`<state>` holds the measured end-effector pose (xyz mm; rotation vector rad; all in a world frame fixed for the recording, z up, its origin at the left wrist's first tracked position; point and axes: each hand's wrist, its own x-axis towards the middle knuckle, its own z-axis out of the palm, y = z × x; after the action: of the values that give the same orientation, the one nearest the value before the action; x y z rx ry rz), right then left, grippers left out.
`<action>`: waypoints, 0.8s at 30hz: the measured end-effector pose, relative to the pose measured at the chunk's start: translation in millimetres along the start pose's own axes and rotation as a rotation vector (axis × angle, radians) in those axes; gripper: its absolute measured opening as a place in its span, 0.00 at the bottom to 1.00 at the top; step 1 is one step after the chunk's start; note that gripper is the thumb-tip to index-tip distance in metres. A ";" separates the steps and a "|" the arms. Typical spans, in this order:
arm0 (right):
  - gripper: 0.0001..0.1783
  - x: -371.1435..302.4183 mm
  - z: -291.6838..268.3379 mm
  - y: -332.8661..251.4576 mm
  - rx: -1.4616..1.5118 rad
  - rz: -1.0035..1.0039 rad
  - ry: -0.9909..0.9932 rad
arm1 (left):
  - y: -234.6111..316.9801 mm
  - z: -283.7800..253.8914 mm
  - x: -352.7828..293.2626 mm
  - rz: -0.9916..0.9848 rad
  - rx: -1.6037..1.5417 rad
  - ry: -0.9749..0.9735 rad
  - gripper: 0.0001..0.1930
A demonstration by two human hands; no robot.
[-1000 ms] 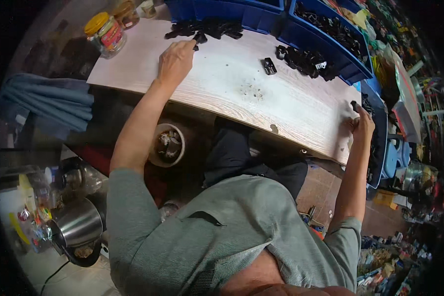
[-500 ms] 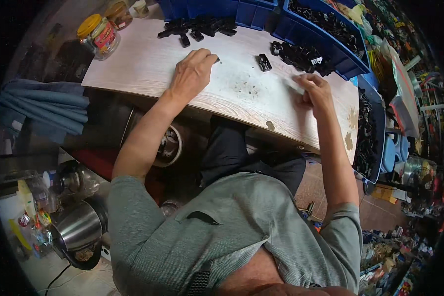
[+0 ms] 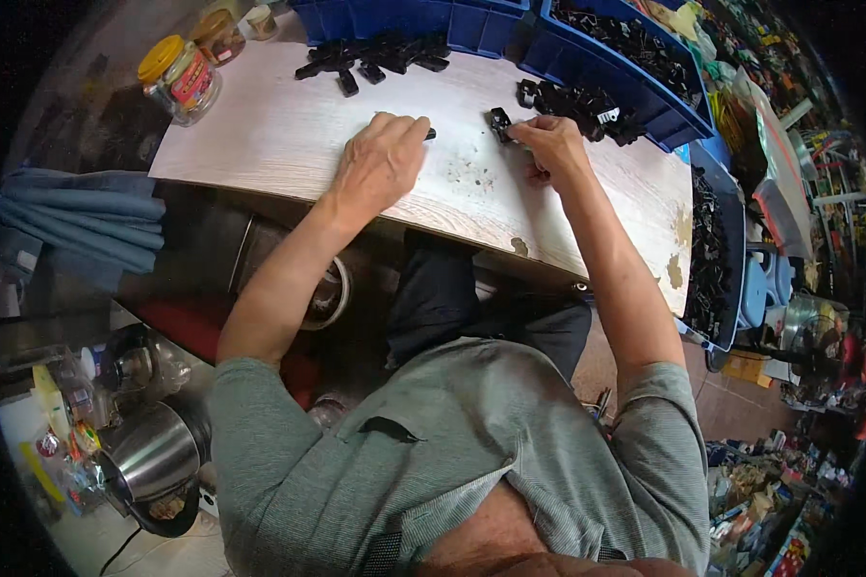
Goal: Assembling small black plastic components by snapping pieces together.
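Over the middle of the table, my left hand [image 3: 380,162] is closed, with fingers curled. The end of a small black plastic piece [image 3: 430,135] pokes out past its fingertips; the rest is hidden. To the right, my right hand [image 3: 556,152] pinches the near side of a black plastic housing [image 3: 498,122] at the tabletop. Further right, behind that hand, lies a heap of similar black parts [image 3: 587,108], one with a pale patch. Another pile of black plastic pieces [image 3: 385,54] lies at the far left of the middle.
Blue bins [image 3: 635,62] line the table's far edge, one full of black parts. Another blue bin [image 3: 712,250] stands off the right end. A yellow-lidded jar [image 3: 181,82] occupies the far left corner. Dark crumbs dot the pale tabletop [image 3: 260,135].
My right hand has moved left and away from me to the lone black housing, and its fingers now grip it. My left hand stays nearly in place, the black piece showing more.
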<state>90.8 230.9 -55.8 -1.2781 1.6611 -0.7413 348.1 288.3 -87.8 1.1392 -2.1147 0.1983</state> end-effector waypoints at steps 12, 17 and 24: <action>0.22 -26.0 -6.7 6.7 0.138 -0.092 -0.099 | -42.9 -5.8 17.7 -0.263 0.005 -0.205 0.14; 0.31 -23.4 -6.9 -1.6 0.088 -0.233 -0.164 | -16.5 -5.4 6.2 -0.312 -0.033 -0.002 0.11; 0.24 -1.4 -1.8 -1.0 -0.102 -0.212 -0.243 | -8.6 4.3 0.7 -0.183 0.081 -0.042 0.14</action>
<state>89.7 231.8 -53.8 -1.5687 1.3965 -0.6032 352.3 280.8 -92.2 1.3877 -2.0406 0.1770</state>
